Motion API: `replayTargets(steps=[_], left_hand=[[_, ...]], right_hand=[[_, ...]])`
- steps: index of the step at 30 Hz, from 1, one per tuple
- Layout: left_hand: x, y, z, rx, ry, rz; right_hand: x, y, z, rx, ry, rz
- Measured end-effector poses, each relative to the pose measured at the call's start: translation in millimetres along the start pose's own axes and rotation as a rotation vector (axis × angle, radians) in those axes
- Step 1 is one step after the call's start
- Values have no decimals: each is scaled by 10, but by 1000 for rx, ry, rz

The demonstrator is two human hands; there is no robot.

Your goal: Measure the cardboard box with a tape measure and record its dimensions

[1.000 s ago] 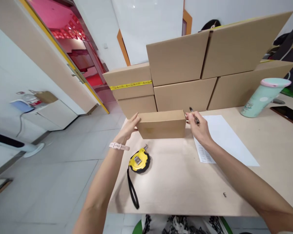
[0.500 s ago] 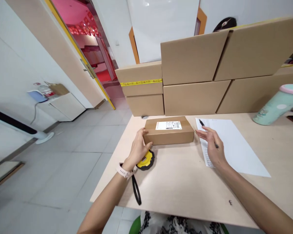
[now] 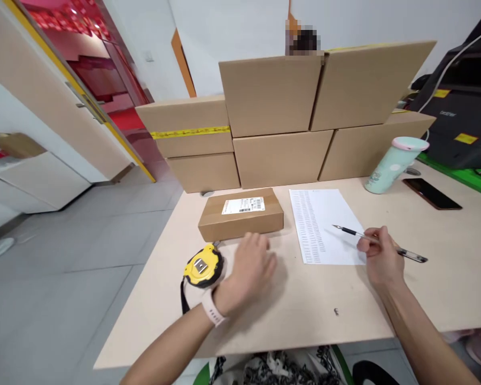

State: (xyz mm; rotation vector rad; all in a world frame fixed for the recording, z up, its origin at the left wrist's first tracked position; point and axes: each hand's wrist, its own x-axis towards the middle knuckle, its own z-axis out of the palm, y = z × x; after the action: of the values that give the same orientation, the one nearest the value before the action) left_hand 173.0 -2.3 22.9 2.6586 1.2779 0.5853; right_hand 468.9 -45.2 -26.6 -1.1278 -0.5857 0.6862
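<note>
Right grip [image 3: 385, 263] holds pen [image 3: 348, 231]; box [image 3: 241, 224] sits closed.

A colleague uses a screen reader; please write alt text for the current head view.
A right hand holds a pen over a printed sheet; the left hand is near a labelled cardboard box and a tape measure on the table.

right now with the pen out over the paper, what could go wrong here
The right hand holds the pen with its tip uncapped over the sheet; a slip could leave a stray mark. The left hand is close to the tape measure and might knock it. The tumbler stands near the phone; if bumped, it could topple onto it.
</note>
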Motion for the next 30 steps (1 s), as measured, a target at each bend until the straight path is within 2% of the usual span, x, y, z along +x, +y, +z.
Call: replayTargets(steps=[3, 6, 9, 12, 15, 17, 20, 23, 26, 30], left_hand=[[117, -368, -55, 117, 64, -142], [199, -476, -41, 179, 83, -166], [225, -239, 53, 170, 53, -55], [179, 187, 223, 105, -48, 201], [94, 580, 467, 89, -124, 419], [41, 752, 647, 109, -132, 481], [-22, 868, 875, 156, -106, 487], [-62, 887, 984, 209, -44, 445], [-62, 885, 972, 217, -93, 396], [-14, 875, 905, 197, -202, 402]], right_hand=[[12, -10, -65, 67, -136, 149], [8, -10, 8, 26, -220, 199], [-55, 47, 109, -169, -186, 121], [-158, 104, 192, -321, -183, 79], [-237, 109, 267, -335, -250, 129], [-261, 106, 304, -312, -284, 194], [-261, 136, 315, -348, -271, 211], [-247, 206, 288, -508, -239, 110], [-238, 271, 277, -564, -223, 42], [-231, 312, 300, -510, -147, 104]])
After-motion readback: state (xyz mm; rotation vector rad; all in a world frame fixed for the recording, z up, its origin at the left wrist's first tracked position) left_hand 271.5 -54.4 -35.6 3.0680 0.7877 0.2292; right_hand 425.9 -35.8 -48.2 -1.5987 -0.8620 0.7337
